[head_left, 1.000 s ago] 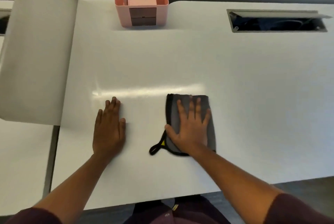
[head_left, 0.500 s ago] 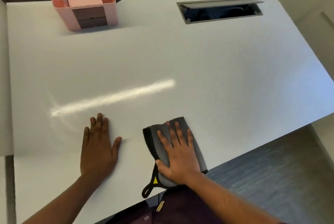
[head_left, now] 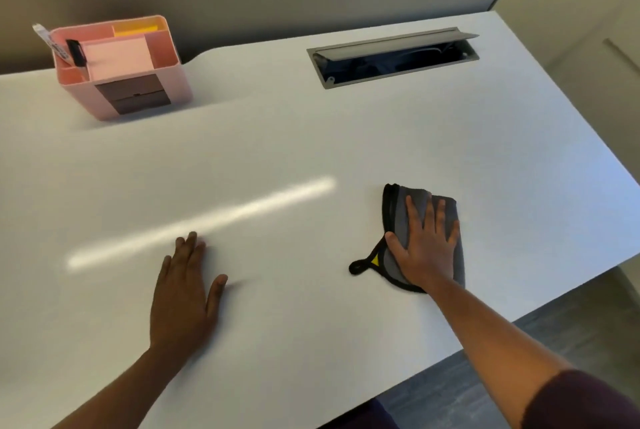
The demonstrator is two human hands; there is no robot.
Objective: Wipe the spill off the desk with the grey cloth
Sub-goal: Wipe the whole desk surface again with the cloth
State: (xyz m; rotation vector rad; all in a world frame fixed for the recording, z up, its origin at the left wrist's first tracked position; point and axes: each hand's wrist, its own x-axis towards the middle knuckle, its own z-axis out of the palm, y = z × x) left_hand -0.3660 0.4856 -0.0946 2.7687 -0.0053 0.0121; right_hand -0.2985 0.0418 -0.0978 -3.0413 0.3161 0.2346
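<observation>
Grey cloth has slid rightward under the flat right hand; left hand stays flat on the tabletop, so wiping continues.

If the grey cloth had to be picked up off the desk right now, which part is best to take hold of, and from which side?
Probably the black loop at the near-left corner of the grey cloth. It sticks out clear of the right hand, which lies flat on the folded cloth. Come from the left, over bare desk, and pinch it.

grey cloth black-edged, white desk, pink organiser
</observation>
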